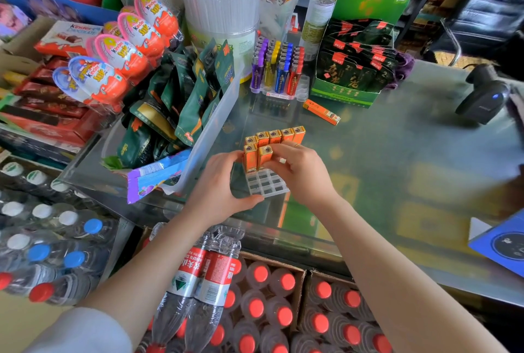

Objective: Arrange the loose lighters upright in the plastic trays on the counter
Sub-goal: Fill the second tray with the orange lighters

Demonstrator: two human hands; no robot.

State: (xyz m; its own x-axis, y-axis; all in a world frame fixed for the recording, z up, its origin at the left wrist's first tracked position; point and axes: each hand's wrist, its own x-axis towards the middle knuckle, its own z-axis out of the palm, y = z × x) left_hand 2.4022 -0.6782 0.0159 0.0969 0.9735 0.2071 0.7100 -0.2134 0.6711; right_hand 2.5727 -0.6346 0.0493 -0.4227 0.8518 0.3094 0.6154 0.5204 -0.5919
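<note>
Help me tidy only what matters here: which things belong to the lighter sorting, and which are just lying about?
Job: clear tray; orange lighters standing in it; loose orange lighter; tray of coloured lighters; left hand; right hand.

Lying about: barcode scanner; green tea box; snack bin; chocolate eggs.

A single head-worn wide-angle view looks forward and steeply down at the glass counter from close above its near edge, bottled-water cartons directly below that edge.
</note>
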